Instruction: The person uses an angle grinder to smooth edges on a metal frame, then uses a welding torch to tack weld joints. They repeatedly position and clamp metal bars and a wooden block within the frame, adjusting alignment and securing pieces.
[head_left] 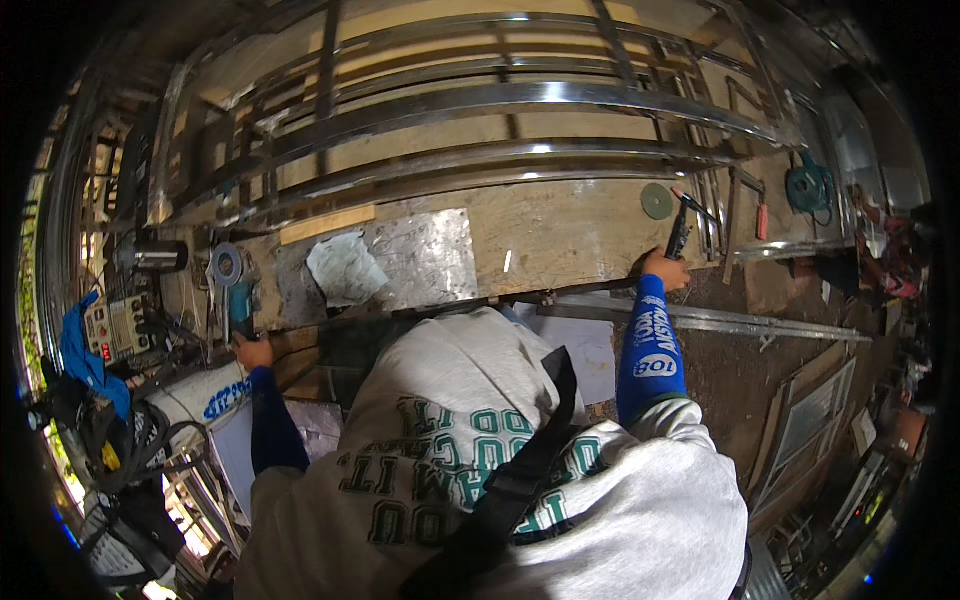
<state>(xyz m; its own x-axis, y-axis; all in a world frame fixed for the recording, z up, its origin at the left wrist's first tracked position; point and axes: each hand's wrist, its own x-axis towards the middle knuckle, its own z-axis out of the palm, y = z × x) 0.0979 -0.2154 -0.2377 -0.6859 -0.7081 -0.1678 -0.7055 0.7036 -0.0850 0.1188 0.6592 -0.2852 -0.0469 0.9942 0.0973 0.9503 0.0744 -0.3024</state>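
Right grip (665, 270) was wrapped round the black tool (678, 234), out over the table (560, 222) near the disc (657, 201)! Left grip (253, 353) sat by the grinder (241, 302), closed or open, nobody could tell; a careless nudge there threatened to tip it off the edge.

We see a broad, pale-brown wooden workbench (560, 225) carrying a flat grey metal sheet (435, 250) left of centre, a teal grinder with a round disc (240, 302) farther left, a thin round green disc (649, 207) at right, and long shiny metal frames (550, 93) on the far side
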